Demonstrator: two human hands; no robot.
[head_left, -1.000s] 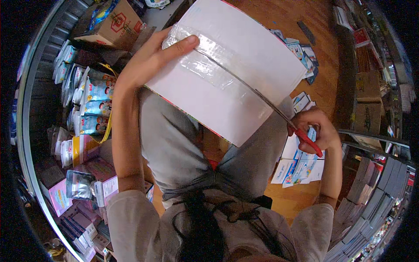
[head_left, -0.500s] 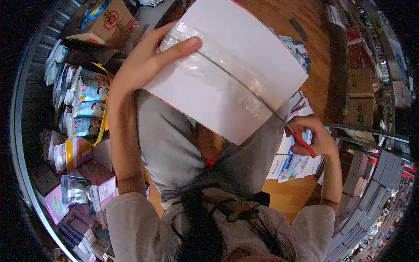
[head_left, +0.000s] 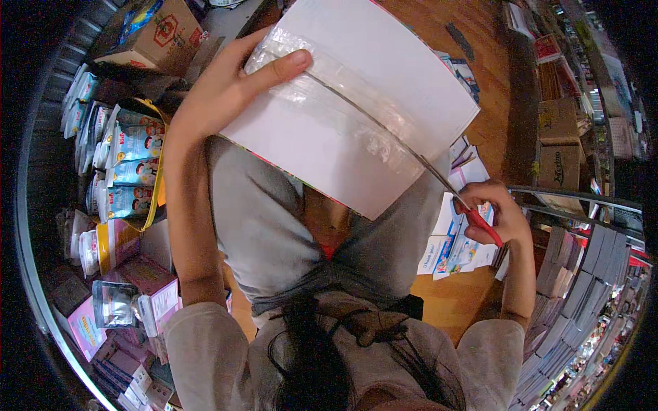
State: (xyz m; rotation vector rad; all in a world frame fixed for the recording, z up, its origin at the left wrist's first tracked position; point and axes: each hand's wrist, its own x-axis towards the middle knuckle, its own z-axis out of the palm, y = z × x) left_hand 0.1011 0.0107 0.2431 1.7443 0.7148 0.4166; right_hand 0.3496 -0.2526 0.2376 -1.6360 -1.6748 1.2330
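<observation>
A white-faced open booklet or cover (head_left: pixel 418 75) lies tilted over my thighs, its two halves meeting at a dark line. Clear, wrinkled tape (head_left: pixel 370 137) runs in a band along that line. My left hand (head_left: pixel 236 82) grips the far-left edge, thumb pressed on the tape and fingers hidden beneath. In my right hand (head_left: pixel 504 212) is a pair of red-handled scissors (head_left: pixel 485 227), gripped by the handles. Their blades point up-left to the near-right end of the line; whether they touch the tape I cannot tell.
Colourful leaflets (head_left: pixel 456 250) lie on the wooden floor below my right hand. Packets in a yellow-edged bag (head_left: pixel 133 168) and a cardboard box (head_left: pixel 161 34) stand at left. Shelves with stacked grey bundles (head_left: pixel 596 281) and boxes (head_left: pixel 558 168) line the right.
The white booklet and my left hand have shifted slightly up and left. My right hand has moved a little right and down with the scissors, whose blades sit farther out from the tape.
</observation>
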